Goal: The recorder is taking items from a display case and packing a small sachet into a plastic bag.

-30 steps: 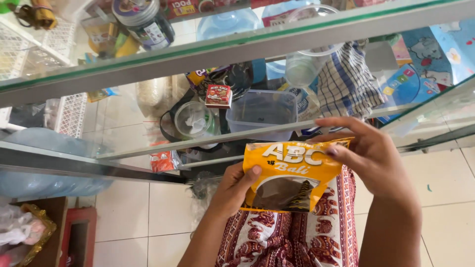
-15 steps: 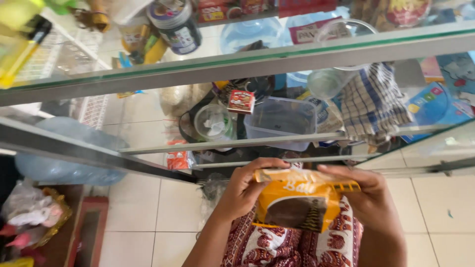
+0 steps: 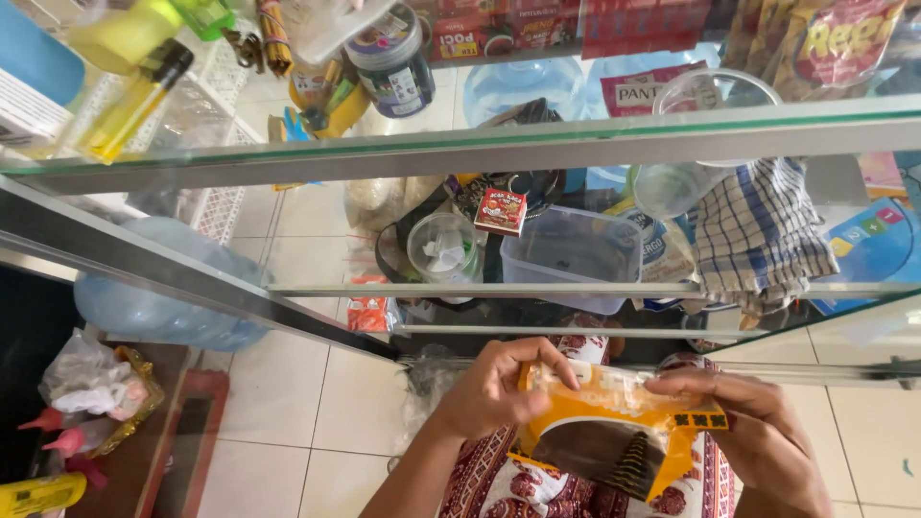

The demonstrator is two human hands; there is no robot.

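A: Quick pass. Your left hand (image 3: 494, 388) pinched the yellow sachet (image 3: 614, 432) at its top left corner, fingers curled over the edge. Agree?

B: Yes. Your right hand (image 3: 758, 432) gripped the top right corner, thumb and fingers clamped on the strip. Both hands were grasping the same pack.

A: Where was it?

B: At 6 o'clock in the view, low centre, held above your patterned red cloth (image 3: 518, 484) (dark window panel on the pack faced the camera).

A: Around it?

B: Glass shelf (image 3: 576, 144) ran across at 12. Under it, a clear plastic box (image 3: 571, 254) at 12 from the pack, a lidded cup (image 3: 443, 249) at 11, a checked cloth (image 3: 763, 235) at 1. Blue water jug (image 3: 163, 297) at 9, well apart.
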